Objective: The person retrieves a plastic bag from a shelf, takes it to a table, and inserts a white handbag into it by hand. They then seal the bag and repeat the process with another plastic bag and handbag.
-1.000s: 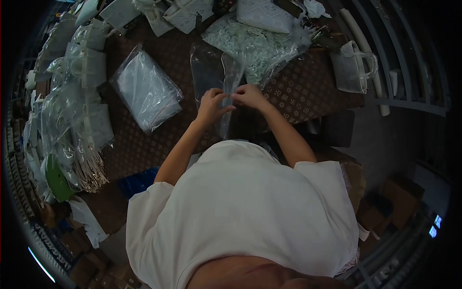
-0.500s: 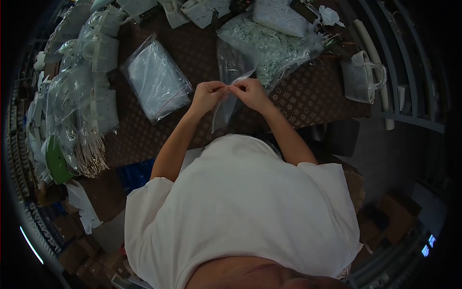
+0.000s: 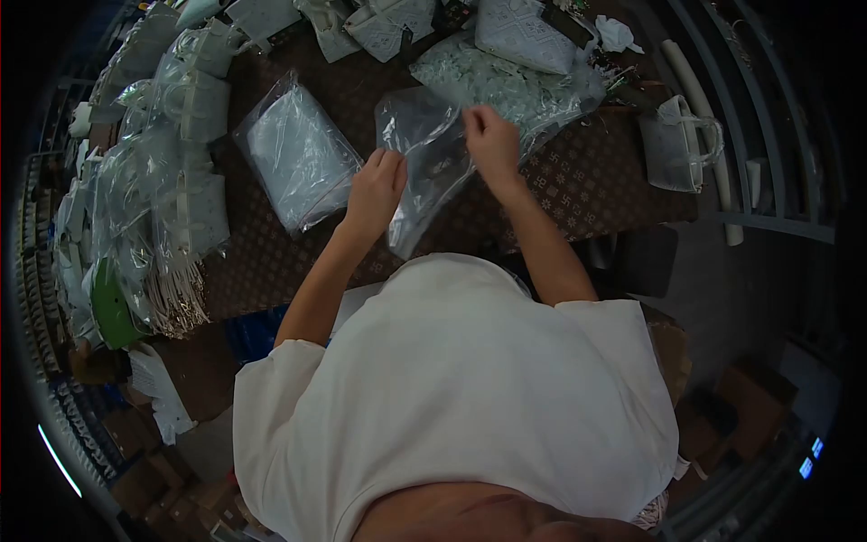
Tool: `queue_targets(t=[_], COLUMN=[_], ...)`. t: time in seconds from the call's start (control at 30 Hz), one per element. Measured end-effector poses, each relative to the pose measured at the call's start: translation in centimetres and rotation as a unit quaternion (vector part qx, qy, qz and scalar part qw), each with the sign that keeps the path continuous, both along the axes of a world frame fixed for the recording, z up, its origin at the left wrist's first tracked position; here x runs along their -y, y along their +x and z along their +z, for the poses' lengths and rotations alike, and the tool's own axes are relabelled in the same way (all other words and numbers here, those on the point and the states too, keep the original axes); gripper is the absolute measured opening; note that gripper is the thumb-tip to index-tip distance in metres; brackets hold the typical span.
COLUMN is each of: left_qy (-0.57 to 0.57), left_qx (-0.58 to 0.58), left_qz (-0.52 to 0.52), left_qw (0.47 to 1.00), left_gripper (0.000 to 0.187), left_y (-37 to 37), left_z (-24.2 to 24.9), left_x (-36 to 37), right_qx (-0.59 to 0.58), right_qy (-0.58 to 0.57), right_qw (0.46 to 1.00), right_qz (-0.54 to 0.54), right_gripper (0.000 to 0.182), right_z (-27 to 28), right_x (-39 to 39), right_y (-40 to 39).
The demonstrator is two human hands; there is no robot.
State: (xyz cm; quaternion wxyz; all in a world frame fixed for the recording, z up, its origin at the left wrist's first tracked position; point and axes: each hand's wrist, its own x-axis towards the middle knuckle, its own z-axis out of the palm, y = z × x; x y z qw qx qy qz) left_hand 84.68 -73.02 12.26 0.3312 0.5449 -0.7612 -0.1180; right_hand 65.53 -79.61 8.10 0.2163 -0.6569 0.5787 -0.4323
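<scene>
A clear plastic bag [image 3: 424,172] is stretched between my two hands above the brown patterned tabletop [image 3: 578,185]. My left hand [image 3: 377,181] is closed on its left edge. My right hand [image 3: 492,144], higher up, pinches the bag's upper right edge. To the left of my left hand lies a flat stack of clear plastic bags [image 3: 302,154]. Beyond my right hand, a large open plastic bag of pale greenish shreds or small pieces [image 3: 515,81] rests on the table; its exact contents are hard to make out.
White handbags in clear plastic [image 3: 194,99] line the left side, with a green piece [image 3: 113,303] below. More patterned white bags [image 3: 388,27] stand along the back. A small handbag [image 3: 673,144] sits at the right edge, beside a long roll [image 3: 695,90] and metal rails.
My hands have moved apart, the right one up and to the right, the left one slightly left. The clear bag between them is spread wider.
</scene>
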Motion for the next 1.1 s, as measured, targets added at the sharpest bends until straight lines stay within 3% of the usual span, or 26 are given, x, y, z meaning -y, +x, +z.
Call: queue_targets(t=[0.07,0.1,0.13,0.17,0.2,0.23,0.27,0.3,0.37,0.4,0.43,0.47,0.53,0.6,0.67,0.73,0.77,0.8,0.87,0.93,1.0,1.1], left_qy=[0.038,0.038,0.01,-0.016,-0.016,0.098,0.211,0.217,0.258,0.232,0.213,0.193,0.032,0.009,-0.028,-0.04,-0.091,-0.14,-0.024,0.012,0.006,0.001], left_qx=[0.084,0.084,0.076,0.067,0.066,-0.056,-0.176,-0.178,-0.434,-0.442,-0.503,-0.562,-0.349,-0.39,-0.341,-0.293,-0.2,-0.104,-0.087,-0.061,-0.071,-0.084], left_qz=[-0.027,-0.028,-0.02,-0.011,-0.012,0.043,0.096,0.089,0.161,0.172,0.181,0.193,0.155,0.218,0.2,0.201,0.173,0.146,0.18,0.19,0.194,0.191], left_qw=[0.995,0.995,0.997,0.998,0.998,0.993,0.957,0.956,0.848,0.849,0.818,0.781,0.924,0.895,0.918,0.934,0.96,0.974,0.98,0.98,0.978,0.978], left_gripper=[0.007,0.007,0.006,0.006,0.006,0.006,0.008,0.008,0.012,0.013,0.012,0.012,0.013,0.016,0.019,0.018,0.018,0.017,0.017,0.017,0.018,0.021], left_y=[1.6,2.4,2.9,2.9,2.6,1.8,1.2,0.7,-0.5,0.1,1.2,2.5,4.7,1.1,0.7,0.7,0.2,-0.5,-1.6,-1.3,-0.4,-0.1], left_z=[-0.5,-0.7,-0.7,-0.6,-0.4,0.4,1.2,1.7,2.0,1.3,0.7,0.1,-1.4,5.3,8.0,7.4,6.1,4.7,0.7,-4.3,-6.5,-7.1], left_x=[-0.4,-0.3,-0.3,-0.2,-0.2,0.0,0.1,0.4,1.9,2.9,4.3,5.7,8.2,7.5,7.7,7.9,8.1,8.1,7.6,7.8,7.4,6.9], right_qx=[0.183,0.184,0.027,-0.132,-0.142,-0.152,-0.112,-0.069,-0.153,-0.138,-0.123,-0.133,0.007,0.02,-0.103,-0.114,-0.108,-0.213,-0.223,-0.043,0.079,0.012], right_qy=[0.206,0.205,0.086,-0.035,-0.122,-0.207,-0.214,-0.215,-0.121,-0.101,-0.082,-0.076,-0.109,-0.236,-0.276,-0.229,-0.222,-0.101,0.111,0.334,0.442,0.418], right_qw=[0.96,0.96,0.994,0.988,0.982,0.966,0.961,0.939,0.913,0.906,0.897,0.901,0.931,0.946,0.956,0.919,0.885,0.864,0.858,0.914,0.865,0.888], right_qz=[-0.055,-0.056,-0.065,-0.07,-0.032,0.007,0.136,0.258,0.359,0.388,0.417,0.406,0.349,0.22,-0.006,-0.301,-0.395,-0.446,-0.45,-0.227,-0.226,-0.19], right_gripper=[0.021,0.021,0.022,0.024,0.024,0.025,0.025,0.026,0.022,0.02,0.019,0.019,0.018,0.027,0.028,0.029,0.029,0.035,0.045,0.051,0.05,0.044], right_z=[0.4,0.3,0.4,1.2,2.1,4.2,5.1,5.6,2.6,0.9,0.0,0.3,0.7,5.4,7.6,7.8,6.3,6.2,2.5,-0.2,-3.1,-0.3], right_x=[1.9,1.7,1.3,0.5,-0.5,-1.8,-3.3,-4.8,-7.1,-8.1,-8.8,-9.4,-10.1,-9.6,-7.7,-4.6,-3.1,-2.2,0.0,1.7,2.0,1.7], right_y=[-3.1,-3.4,-3.6,-3.6,-3.1,-1.9,-0.7,0.3,1.1,0.9,0.4,-0.4,-1.7,-5.0,-12.2,-20.8,-26.3,-32.1,-42.4,-48.5,-49.4,-43.4])
